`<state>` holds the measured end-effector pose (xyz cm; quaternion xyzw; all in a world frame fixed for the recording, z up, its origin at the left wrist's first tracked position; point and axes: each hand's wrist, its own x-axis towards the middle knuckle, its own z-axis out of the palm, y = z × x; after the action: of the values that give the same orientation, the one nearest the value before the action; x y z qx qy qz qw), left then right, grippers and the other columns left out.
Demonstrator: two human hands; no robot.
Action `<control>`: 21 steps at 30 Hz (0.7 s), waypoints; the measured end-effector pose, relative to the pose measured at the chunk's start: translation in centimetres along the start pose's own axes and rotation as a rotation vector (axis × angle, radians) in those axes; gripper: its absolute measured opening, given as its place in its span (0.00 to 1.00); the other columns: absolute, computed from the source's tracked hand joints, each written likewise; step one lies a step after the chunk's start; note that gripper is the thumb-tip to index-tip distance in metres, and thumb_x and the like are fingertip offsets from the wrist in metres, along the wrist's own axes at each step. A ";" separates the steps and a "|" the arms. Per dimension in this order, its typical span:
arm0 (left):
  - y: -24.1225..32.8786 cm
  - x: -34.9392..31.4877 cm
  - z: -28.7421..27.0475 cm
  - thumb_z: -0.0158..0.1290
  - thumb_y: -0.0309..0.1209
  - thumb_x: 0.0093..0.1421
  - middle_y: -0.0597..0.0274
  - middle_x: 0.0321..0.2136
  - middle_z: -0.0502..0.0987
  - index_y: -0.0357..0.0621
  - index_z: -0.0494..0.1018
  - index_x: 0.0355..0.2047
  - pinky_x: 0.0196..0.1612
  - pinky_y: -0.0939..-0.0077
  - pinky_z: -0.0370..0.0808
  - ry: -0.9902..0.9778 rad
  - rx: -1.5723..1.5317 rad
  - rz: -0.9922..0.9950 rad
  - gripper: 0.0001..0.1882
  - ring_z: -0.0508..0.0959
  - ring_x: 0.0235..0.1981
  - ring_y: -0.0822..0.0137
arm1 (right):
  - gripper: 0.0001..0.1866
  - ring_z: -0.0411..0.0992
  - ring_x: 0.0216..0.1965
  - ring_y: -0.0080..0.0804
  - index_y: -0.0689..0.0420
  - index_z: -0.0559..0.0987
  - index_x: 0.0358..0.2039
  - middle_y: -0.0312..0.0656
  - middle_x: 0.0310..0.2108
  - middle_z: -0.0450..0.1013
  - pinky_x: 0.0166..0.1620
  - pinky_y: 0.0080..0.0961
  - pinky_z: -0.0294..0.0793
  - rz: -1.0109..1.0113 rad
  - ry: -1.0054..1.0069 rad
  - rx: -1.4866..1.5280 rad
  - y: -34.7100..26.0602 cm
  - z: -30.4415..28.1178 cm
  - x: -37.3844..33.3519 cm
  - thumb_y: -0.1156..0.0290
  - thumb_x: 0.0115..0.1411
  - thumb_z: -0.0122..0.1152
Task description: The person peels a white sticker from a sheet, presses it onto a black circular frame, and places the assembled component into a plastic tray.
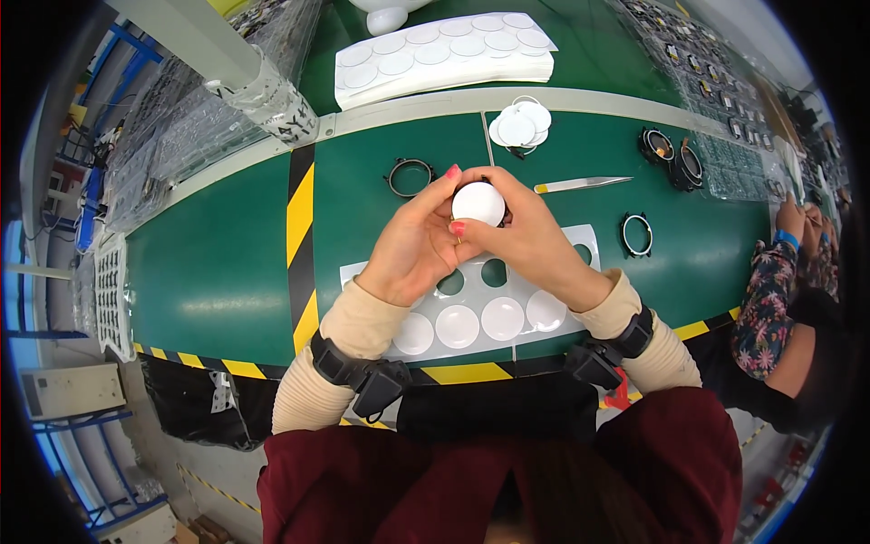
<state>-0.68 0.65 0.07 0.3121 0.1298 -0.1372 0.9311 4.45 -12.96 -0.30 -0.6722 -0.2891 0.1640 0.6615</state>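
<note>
My two hands meet over the middle of the green table and hold a small round case with a white disc face between them. My left hand curls around its left side, with fingers partly hidden behind it. From the right, my right hand presses its thumb on the lower edge of the white face; its index finger wraps over the top. Bits of dark rim show beside the disc. Beneath my hands lies a sheet of round white stickers, with several discs along its near row and green gaps where others are gone.
A black ring frame lies left, another ring right, and more ring parts farther right. A slim pointed metal tool and loose white discs sit beyond. Stacked sticker sheets stand behind. A co-worker's hands are at far right.
</note>
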 end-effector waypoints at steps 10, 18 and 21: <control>-0.2 0.1 0.1 0.42 0.42 0.63 0.55 0.41 0.72 0.38 0.67 0.43 0.47 0.68 0.74 0.046 0.046 0.015 0.19 0.75 0.42 0.65 | 0.11 0.67 0.31 0.18 0.63 0.73 0.37 0.35 0.30 0.71 0.34 0.14 0.68 0.109 -0.033 0.144 0.1 -0.5 0.0 0.70 0.56 0.55; -0.2 0.0 1.0 0.39 0.38 0.64 0.55 0.44 0.71 0.40 0.65 0.45 0.48 0.65 0.73 -0.017 0.031 -0.006 0.16 0.72 0.47 0.62 | 0.12 0.67 0.31 0.17 0.61 0.73 0.39 0.34 0.31 0.70 0.33 0.14 0.67 0.187 -0.048 0.238 1.1 -1.6 0.3 0.68 0.58 0.56; -0.3 0.0 1.1 0.41 0.40 0.64 0.53 0.40 0.72 0.35 0.66 0.44 0.47 0.67 0.74 0.012 0.035 0.002 0.19 0.74 0.43 0.64 | 0.13 0.66 0.31 0.17 0.61 0.72 0.41 0.34 0.33 0.70 0.33 0.14 0.68 0.226 -0.075 0.206 1.3 -1.7 0.4 0.68 0.58 0.56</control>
<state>-0.61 -0.26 0.76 0.3295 0.1328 -0.1367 0.9247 5.98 -14.02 -1.42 -0.6224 -0.2177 0.2913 0.6931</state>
